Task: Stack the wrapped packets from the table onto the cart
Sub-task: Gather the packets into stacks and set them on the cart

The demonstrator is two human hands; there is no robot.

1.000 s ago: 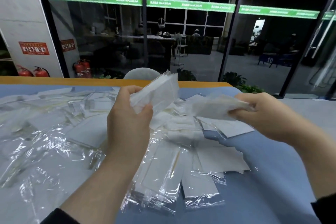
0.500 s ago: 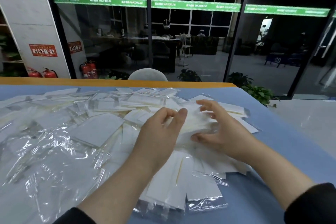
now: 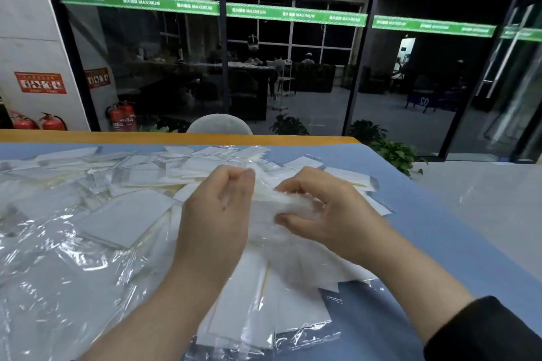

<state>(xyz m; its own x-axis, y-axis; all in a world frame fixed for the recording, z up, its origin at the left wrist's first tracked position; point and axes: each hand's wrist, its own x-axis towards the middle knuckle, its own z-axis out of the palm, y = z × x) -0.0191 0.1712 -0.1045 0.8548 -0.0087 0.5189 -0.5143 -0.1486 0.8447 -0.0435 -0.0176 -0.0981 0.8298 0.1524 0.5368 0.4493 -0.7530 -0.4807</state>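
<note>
Several white packets in clear plastic wrap lie spread in a loose heap over the blue table. Above the heap's right part, my left hand and my right hand hold a small bundle of wrapped packets between them. The left hand's fingers curl round the bundle's left end; the right hand pinches its right end between thumb and fingers. The bundle is blurred. No cart is in view.
The table has a wooden far edge, with a grey chair back behind it and a glass wall beyond. Green plants stand past the right corner. Red fire extinguishers stand at the left. Pale floor lies to the right.
My hands, apart and each holding packets a second ago, came together low over the heap and now grip one bundle between them. The view has tilted slightly.
</note>
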